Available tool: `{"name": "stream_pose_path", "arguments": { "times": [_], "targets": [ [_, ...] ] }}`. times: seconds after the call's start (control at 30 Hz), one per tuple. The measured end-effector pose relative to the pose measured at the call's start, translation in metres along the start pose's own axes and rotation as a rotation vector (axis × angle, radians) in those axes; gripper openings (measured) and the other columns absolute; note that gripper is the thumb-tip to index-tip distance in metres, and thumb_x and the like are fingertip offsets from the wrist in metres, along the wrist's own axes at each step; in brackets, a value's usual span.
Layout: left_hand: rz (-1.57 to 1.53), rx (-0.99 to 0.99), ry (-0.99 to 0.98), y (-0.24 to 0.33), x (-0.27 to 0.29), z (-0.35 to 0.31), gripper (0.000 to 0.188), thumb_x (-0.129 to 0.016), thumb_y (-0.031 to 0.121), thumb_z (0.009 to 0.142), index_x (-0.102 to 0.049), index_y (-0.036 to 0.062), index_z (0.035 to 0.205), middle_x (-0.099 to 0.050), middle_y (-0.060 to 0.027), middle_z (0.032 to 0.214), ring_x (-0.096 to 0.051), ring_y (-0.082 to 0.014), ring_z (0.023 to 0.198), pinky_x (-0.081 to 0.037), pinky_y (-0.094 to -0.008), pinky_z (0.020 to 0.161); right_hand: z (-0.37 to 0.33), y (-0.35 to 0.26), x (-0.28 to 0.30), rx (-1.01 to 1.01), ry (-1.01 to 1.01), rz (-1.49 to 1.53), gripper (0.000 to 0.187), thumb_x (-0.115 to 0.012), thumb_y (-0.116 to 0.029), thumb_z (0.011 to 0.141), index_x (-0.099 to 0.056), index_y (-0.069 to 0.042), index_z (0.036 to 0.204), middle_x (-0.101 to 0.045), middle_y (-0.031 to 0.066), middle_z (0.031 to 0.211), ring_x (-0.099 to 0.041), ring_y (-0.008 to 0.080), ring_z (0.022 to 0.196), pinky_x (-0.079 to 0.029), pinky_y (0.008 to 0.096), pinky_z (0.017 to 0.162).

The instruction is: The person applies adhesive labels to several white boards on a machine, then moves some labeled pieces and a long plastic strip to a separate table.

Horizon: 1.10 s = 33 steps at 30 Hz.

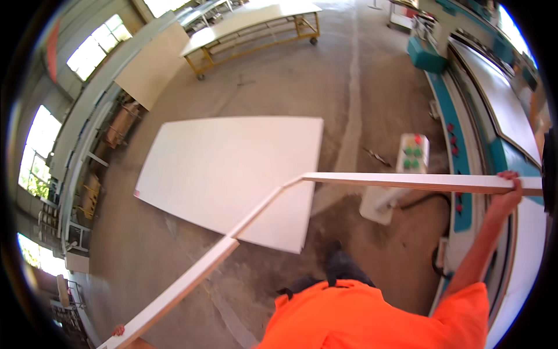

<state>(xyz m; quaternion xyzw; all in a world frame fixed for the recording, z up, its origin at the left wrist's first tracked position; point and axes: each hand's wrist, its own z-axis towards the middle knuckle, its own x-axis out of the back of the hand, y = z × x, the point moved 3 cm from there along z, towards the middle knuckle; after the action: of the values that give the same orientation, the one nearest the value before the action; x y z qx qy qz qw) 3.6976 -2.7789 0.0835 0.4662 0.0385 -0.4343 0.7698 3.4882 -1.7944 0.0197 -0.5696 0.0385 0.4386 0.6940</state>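
Note:
I hold a long white board seen edge-on; its thin edge (407, 182) runs from lower left to far right, with a kink near the middle. My right hand (509, 185) is raised and gripped over the board's right end, beside the teal machine. My left hand (119, 330) shows only fingertips around the board's lower left end. My orange shirt (360, 317) fills the lower middle.
A stack of large white panels (232, 168) lies on the concrete floor ahead. A pedestal control box (412, 152) with green and red buttons stands by the long teal machine (459, 145) on the right. Yellow-framed trolley tables (256, 29) stand at the back. A beige panel (152, 67) leans at the left wall.

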Motion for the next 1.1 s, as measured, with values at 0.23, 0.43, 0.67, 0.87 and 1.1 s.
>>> {"name": "stream_pose_path", "arguments": {
  "times": [0.23, 0.43, 0.67, 0.87, 1.1],
  "targets": [
    [0.073, -0.059, 0.028, -0.048, -0.096, 0.014, 0.044, -0.045, 0.041, 0.08, -0.047, -0.0017, 0.093, -0.044, -0.0126, 0.079, -0.044, -0.0233, 0.073, -0.039, -0.0347, 0.068, 0.096, 0.122, -0.182, -0.108, 0.052, 0.19, 0.019, -0.05, 0.003, 0.071, -0.045, 0.0, 0.089, -0.043, 0.0053, 0.07, -0.045, 0.0177, 0.063, -0.043, 0.0327, 0.069],
    [0.061, -0.054, -0.032, -0.2, -0.239, 0.04, 0.043, -0.045, 0.04, 0.08, -0.047, -0.0013, 0.092, -0.044, -0.0124, 0.078, -0.043, -0.023, 0.072, -0.038, -0.0346, 0.067, 0.109, 0.261, -0.334, -0.128, -0.016, 0.094, 0.027, -0.058, 0.0, 0.073, -0.046, -0.003, 0.097, -0.05, 0.0058, 0.081, -0.051, 0.0167, 0.074, -0.045, 0.0304, 0.075],
    [-0.008, -0.054, -0.042, -0.386, -0.503, 0.105, 0.039, -0.039, 0.039, 0.084, -0.047, 0.0016, 0.087, -0.043, -0.0098, 0.07, -0.042, -0.0197, 0.065, -0.037, -0.0312, 0.064, 0.205, 0.355, -0.47, 0.063, -0.142, -0.036, 0.034, -0.065, -0.002, 0.079, -0.044, -0.004, 0.106, -0.05, 0.0021, 0.088, -0.051, 0.0124, 0.08, -0.042, 0.0257, 0.078],
    [-0.259, -0.021, -0.186, -0.521, -0.787, 0.116, 0.041, -0.051, 0.041, 0.088, -0.05, 0.0012, 0.098, -0.05, -0.0089, 0.076, -0.049, -0.0161, 0.069, -0.043, -0.0269, 0.062, 0.323, 0.447, -0.538, 0.295, -0.245, -0.086, 0.044, -0.067, 0.0, 0.077, -0.04, -0.005, 0.111, -0.048, 0.0027, 0.092, -0.05, 0.0116, 0.081, -0.043, 0.0243, 0.077],
    [-0.31, 0.162, -0.428, -0.721, -1.079, 0.031, 0.036, -0.063, 0.034, 0.085, -0.049, 0.0035, 0.097, -0.052, -0.0083, 0.098, -0.054, -0.016, 0.08, -0.046, -0.0298, 0.072, 0.452, 0.578, -0.624, 0.232, -0.443, -0.287, 0.063, -0.077, -0.009, 0.067, -0.038, -0.003, 0.116, -0.05, 0.0087, 0.106, -0.051, 0.0173, 0.094, -0.043, 0.0333, 0.083]
  ]
}}
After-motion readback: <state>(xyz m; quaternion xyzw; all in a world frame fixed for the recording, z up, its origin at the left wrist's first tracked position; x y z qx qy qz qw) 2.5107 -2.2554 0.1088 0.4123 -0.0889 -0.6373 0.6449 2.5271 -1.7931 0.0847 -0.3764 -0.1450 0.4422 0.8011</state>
